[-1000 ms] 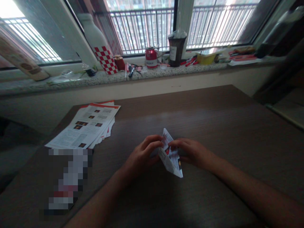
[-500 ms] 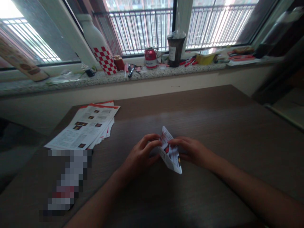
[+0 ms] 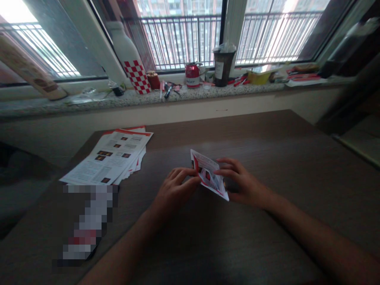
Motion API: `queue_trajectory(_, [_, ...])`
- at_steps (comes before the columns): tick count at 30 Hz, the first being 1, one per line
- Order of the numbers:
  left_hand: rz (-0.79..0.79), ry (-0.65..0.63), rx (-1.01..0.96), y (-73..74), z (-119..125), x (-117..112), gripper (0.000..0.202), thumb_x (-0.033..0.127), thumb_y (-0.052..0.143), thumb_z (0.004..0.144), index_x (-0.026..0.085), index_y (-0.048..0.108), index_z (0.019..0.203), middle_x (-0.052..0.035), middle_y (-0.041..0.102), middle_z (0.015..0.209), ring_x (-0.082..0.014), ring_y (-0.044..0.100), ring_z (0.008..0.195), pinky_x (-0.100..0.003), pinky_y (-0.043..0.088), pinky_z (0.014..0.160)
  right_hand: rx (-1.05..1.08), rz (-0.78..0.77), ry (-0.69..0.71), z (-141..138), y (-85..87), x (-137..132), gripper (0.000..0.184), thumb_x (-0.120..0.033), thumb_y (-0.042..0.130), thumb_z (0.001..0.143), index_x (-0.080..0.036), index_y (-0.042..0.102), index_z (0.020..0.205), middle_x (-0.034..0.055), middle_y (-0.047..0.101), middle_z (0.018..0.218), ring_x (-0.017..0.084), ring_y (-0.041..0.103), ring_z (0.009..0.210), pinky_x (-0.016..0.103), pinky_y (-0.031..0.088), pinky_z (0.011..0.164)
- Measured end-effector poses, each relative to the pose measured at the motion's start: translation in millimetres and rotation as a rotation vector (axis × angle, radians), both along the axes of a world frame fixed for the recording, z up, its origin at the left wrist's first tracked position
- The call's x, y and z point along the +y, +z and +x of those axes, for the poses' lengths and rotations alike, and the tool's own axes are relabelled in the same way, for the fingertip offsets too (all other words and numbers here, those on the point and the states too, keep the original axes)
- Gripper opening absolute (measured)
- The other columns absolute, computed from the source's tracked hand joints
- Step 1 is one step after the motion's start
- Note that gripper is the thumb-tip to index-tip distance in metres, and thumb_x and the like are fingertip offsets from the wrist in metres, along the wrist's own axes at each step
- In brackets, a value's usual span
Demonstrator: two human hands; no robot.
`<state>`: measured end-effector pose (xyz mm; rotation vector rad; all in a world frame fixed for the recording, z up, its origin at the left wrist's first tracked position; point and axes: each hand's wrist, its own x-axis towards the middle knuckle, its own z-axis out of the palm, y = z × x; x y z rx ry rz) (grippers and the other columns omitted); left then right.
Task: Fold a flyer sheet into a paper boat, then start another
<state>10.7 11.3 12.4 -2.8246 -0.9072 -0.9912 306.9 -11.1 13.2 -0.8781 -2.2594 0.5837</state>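
Note:
A folded sheet of printed paper (image 3: 210, 174), white with red and dark patches, is held up between my two hands over the brown table (image 3: 261, 138). My left hand (image 3: 179, 185) pinches its left edge between thumb and fingers. On the right side, my right hand (image 3: 239, 180) has its fingers curled against the paper's edge, with the thumb low behind the lower corner. The paper stands tilted, its fold partly spread, and a red-trimmed inner face shows. The undersides of both hands are hidden.
A stack of printed sheets (image 3: 109, 158) lies on the table's left, with a blurred-out item (image 3: 95, 221) in front of it. Along the windowsill stand a checkered white bottle (image 3: 133, 63), a red can (image 3: 192, 75), a dark lidded cup (image 3: 223, 65) and a yellow container (image 3: 259, 77).
The folded paper has turned between my hands, its upper corner swinging left and its lower corner rising. My right hand's fingers have spread slightly. The view has shifted a little.

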Motion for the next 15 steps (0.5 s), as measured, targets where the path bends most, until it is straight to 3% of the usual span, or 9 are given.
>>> queue_trajectory(4, [-0.001, 0.062, 0.017, 0.9, -1.1, -1.0, 0.019, 0.014, 0.061, 0.102, 0.026, 0.068, 0.116, -0.0065, 0.069, 0.114, -0.0247, 0.064, 0.102, -0.04, 0.055, 0.09, -0.074, 0.088, -0.063, 3.7, 3.4, -3.6, 0.065, -0.036, 0.077, 0.091, -0.028, 0.051, 0.15, 0.0156, 0.049, 0.144, 0.031, 0.061, 0.126, 0.05, 0.057, 0.103])
queue_trajectory(10, [-0.01, 0.054, 0.018, -1.2, 0.9, -0.7, 0.023, 0.016, 0.061, 0.104, 0.026, 0.066, 0.124, -0.0062, 0.069, 0.112, -0.0255, 0.064, 0.103, -0.043, 0.056, 0.092, -0.074, 0.166, -0.175, -3.2, 4.3, -4.5, 0.023, -0.031, 0.061, 0.104, -0.025, 0.067, 0.125, 0.0108, 0.072, 0.116, 0.025, 0.072, 0.105, 0.04, 0.06, 0.089])
queue_trajectory(15, [-0.144, 0.088, -0.03, -5.6, 2.4, -0.7, 0.059, 0.017, 0.065, 0.101, 0.034, 0.046, 0.154, -0.0097, 0.055, 0.143, -0.0296, 0.061, 0.124, -0.051, 0.055, 0.103, -0.015, 0.138, -0.313, 1.6, 0.2, 3.8, 0.015, -0.031, 0.059, 0.104, -0.022, 0.07, 0.109, 0.0089, 0.077, 0.105, 0.023, 0.075, 0.094, 0.036, 0.061, 0.083])
